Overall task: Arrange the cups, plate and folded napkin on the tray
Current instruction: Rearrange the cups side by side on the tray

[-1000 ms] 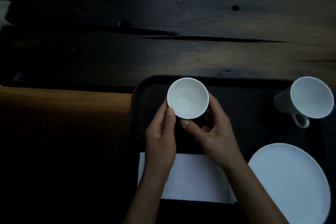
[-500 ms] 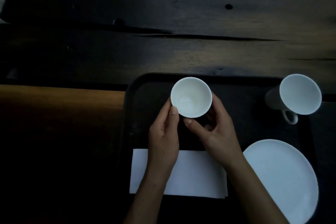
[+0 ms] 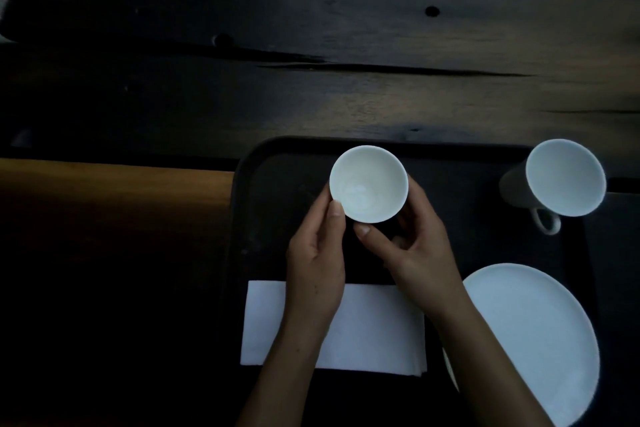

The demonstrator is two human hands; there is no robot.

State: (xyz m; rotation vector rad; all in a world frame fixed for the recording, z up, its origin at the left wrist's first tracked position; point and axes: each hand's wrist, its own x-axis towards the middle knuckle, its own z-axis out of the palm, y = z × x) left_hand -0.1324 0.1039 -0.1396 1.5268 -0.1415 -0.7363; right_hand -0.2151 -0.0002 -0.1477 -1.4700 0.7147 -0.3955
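middle of the folded napkin (image 3: pixel 377 329) covered by both forearms, plate (image 3: pixel 533 340) running off the bottom edge, lower half of the small cup (image 3: pixel 368 184) hidden behind the fingers, tray (image 3: pixel 277 163) near edge lost in the dark

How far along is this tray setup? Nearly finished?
Nearly. The napkin, plate and mug already sit on the tray. Both hands, left and right, hold the small cup over the tray's far left area. What's left: setting that cup down and letting go.
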